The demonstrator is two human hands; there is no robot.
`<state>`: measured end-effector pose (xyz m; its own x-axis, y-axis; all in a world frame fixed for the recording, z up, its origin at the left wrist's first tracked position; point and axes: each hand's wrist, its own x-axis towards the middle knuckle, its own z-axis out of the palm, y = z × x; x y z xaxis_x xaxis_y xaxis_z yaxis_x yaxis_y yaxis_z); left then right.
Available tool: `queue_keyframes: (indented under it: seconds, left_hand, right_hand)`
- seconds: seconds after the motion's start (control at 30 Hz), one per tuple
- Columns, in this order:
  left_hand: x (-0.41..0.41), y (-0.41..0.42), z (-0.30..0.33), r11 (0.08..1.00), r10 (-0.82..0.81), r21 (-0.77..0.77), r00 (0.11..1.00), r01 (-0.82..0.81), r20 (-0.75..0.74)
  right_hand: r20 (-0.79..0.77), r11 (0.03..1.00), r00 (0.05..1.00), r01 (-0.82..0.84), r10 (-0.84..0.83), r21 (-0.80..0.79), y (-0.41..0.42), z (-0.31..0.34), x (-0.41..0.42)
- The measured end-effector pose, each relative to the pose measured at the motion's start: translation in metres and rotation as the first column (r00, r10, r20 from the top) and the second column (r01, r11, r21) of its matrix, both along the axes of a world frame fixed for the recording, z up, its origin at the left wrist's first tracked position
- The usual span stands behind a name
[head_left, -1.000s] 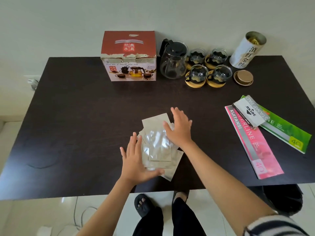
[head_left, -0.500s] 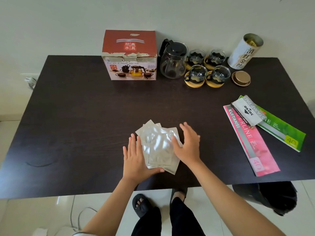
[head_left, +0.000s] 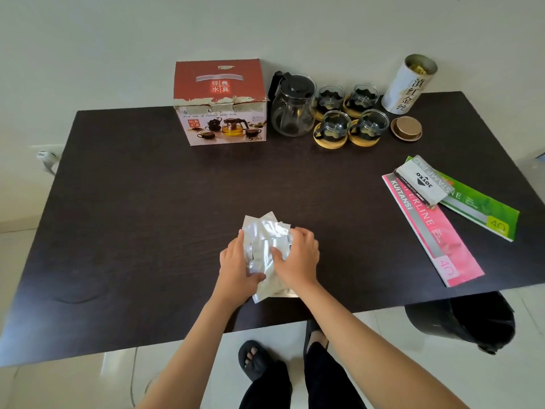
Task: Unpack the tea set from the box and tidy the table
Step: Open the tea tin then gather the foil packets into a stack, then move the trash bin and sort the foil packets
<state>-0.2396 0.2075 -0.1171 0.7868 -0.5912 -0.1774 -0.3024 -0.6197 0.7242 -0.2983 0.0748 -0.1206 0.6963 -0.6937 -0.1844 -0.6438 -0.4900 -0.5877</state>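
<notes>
Now, at lower centre of the frame, the left hand (head_left: 236, 262) and right hand (head_left: 298, 258) press in from either side, fingers curled shut around a loose stack of silvery foil packets (head_left: 265, 240) on the dark counter (head_left: 132, 216). Slick foil could fan out and slide off the near edge — it lies close. Open room stretches left; the box (head_left: 219, 101), teapot (head_left: 292, 106) and cups (head_left: 349, 113) stand well apart, upper centre.

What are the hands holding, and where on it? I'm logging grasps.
Both hands, left hand and right hand, clasp the silver foil packets by the pile's opposite side edges.
</notes>
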Motion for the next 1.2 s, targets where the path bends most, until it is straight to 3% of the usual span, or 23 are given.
queue_keyframes:
  seconds: [0.13, 0.2, 0.3, 0.37, 0.43, 0.6, 0.7, 0.87, 1.0, 1.1, 1.2]
  left_hand:
    - [0.006, 0.003, 0.002, 0.998, 0.059, 0.027, 0.99, -0.056, -0.13]
    - [0.007, 0.006, 0.001, 0.998, 0.055, 0.014, 0.985, -0.054, -0.162]
    - [0.008, 0.012, 0.002, 0.997, 0.051, -0.041, 0.984, -0.059, -0.172]
    - [0.007, 0.014, 0.003, 0.994, 0.074, -0.073, 0.981, -0.088, -0.177]
    - [0.005, 0.015, 0.004, 0.986, 0.118, -0.089, 0.966, -0.142, -0.232]
    - [-0.01, -0.009, 0.016, 0.951, 0.237, -0.112, 0.91, -0.29, -0.341]
    - [-0.029, -0.046, 0.03, 0.96, 0.192, -0.102, 0.88, -0.26, -0.435]
    - [-0.104, -0.142, 0.045, 0.952, 0.138, -0.184, 0.881, -0.244, -0.452]
    - [-0.17, -0.208, 0.045, 0.937, 0.158, -0.19, 0.841, -0.294, -0.518]
    - [-0.216, -0.258, 0.047, 0.98, 0.04, -0.129, 0.782, -0.152, -0.622]
    - [-0.252, -0.309, 0.044, 0.996, 0.003, -0.071, 0.799, -0.057, -0.602]
  right_hand:
    - [-0.055, 0.892, 0.99, 0.143, -0.132, 0.428, -0.007, 0.019, 0.015]
    - [-0.117, 0.887, 0.993, 0.071, -0.019, 0.457, -0.01, 0.022, 0.019]
    - [-0.162, 0.931, 0.978, -0.065, 0.132, 0.36, -0.004, 0.024, 0.025]
    - [-0.137, 0.93, 0.973, -0.132, 0.188, 0.343, 0.0, 0.021, 0.026]
    - [-0.067, 0.89, 0.982, -0.129, 0.175, 0.438, 0.0, 0.021, 0.025]
    - [0.071, 0.671, 0.996, -0.019, -0.05, 0.741, -0.045, 0.031, -0.008]
    - [0.084, 0.568, 0.977, 0.042, -0.195, 0.822, -0.086, 0.039, -0.046]
    - [0.084, 0.45, 0.871, 0.165, -0.483, 0.878, -0.163, 0.046, -0.142]
    - [0.098, 0.425, 0.764, 0.243, -0.637, 0.872, -0.221, 0.038, -0.224]
    - [0.101, 0.396, 0.726, 0.248, -0.68, 0.884, -0.257, 0.036, -0.272]
    - [0.113, 0.393, 0.68, 0.272, -0.724, 0.878, -0.29, 0.033, -0.314]
